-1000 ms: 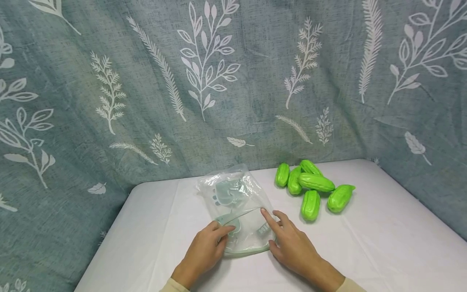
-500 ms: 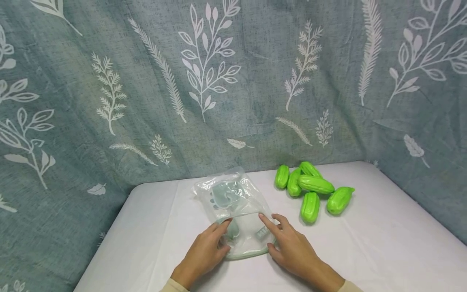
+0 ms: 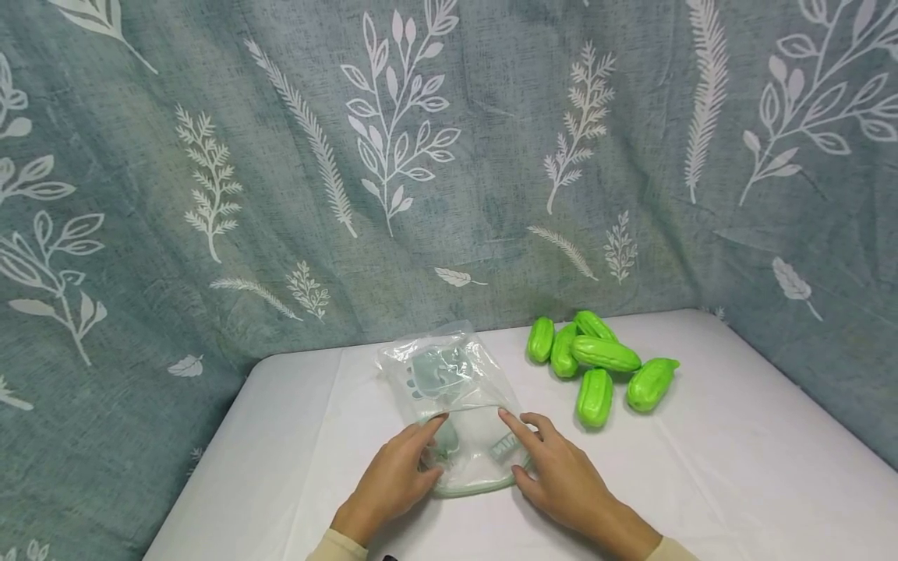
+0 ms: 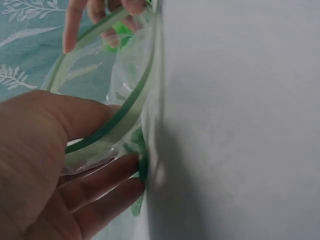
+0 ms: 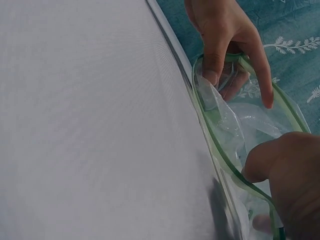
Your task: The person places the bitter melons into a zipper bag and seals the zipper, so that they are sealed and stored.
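While the bag [image 3: 471, 428] lies with its base near the far edge of the surface [image 3: 295, 452], the left hand [image 3: 396, 475] and the right hand [image 3: 564, 475], each grip spread across the mouth [image 3: 473, 490], should press thumbs and forefingers evenly apart so the rim doesn't fold inward.

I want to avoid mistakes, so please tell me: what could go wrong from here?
The clear bag looks limp, so it might sag shut if the left hand or the right hand slips. Some green gourds lie touching, so moving one might roll another.
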Available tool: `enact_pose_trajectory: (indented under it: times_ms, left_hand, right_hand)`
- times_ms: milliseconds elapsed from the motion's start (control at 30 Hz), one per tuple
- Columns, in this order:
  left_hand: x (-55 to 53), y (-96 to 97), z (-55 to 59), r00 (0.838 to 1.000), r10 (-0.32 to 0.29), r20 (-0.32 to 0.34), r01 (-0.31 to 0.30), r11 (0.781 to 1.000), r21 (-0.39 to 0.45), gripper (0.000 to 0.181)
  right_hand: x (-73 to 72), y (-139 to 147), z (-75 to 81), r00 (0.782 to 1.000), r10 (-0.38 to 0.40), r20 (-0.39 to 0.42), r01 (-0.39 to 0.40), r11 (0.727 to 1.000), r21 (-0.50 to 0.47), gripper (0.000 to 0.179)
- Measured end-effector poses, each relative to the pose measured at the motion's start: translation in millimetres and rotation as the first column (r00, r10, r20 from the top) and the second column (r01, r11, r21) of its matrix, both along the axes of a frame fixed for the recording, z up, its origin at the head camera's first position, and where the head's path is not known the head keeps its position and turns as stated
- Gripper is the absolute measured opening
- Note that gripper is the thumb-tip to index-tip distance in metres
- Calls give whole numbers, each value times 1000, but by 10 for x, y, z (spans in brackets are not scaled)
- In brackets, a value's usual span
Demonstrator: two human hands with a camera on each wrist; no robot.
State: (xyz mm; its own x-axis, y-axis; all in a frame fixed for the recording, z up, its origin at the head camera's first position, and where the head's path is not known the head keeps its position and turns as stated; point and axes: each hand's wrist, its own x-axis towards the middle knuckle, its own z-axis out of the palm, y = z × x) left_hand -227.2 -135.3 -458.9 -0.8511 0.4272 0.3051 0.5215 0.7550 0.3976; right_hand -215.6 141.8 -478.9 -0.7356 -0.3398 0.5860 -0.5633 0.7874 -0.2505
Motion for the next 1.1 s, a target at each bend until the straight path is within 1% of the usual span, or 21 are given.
enact_pose_trajectory:
  times_ms: [133, 233, 367, 567, 667, 867, 967, 1100]
  left_hand:
    - [5, 7, -17, 999, 14, -41, -13, 1000, 13, 76]
    - [7, -2, -31, 999, 11, -53, -10, 1000, 19, 76]
    - [-5, -12, -47, 999, 6, -49, -5, 1000, 15, 78]
    - [-48, -27, -63, 999, 18, -51, -17, 1000, 19, 86]
    - [-63, -36, -69, 998, 28, -48, -27, 999, 21, 88]
    - [-77, -43, -71, 999, 34, -32, -33, 999, 19, 87]
    - [-86, -40, -68, 999, 36, -35, -35, 999, 18, 87]
    - [-92, -33, -63, 998, 40, -41, -39, 999, 18, 87]
  right_hand:
    - [-8, -1, -4, 1000, 1, -25, 0, 1000, 10, 91]
    - [-11, -8, -3, 999, 3, -48, -2, 1000, 14, 90]
    - [-5, -4, 0, 998, 10, -68, -9, 1000, 9, 88]
    - [6, -1, 12, 999, 15, -31, -16, 1000, -26, 87]
    - [9, -2, 24, 1000, -1, -5, 0, 999, -37, 88]
    - [12, 22, 65, 999, -29, 39, 32, 998, -60, 85]
    - [5, 52, 88, 998, -52, 43, 55, 995, -80, 81]
    - [-22, 107, 104, 997, -73, 29, 75, 991, -112, 75]
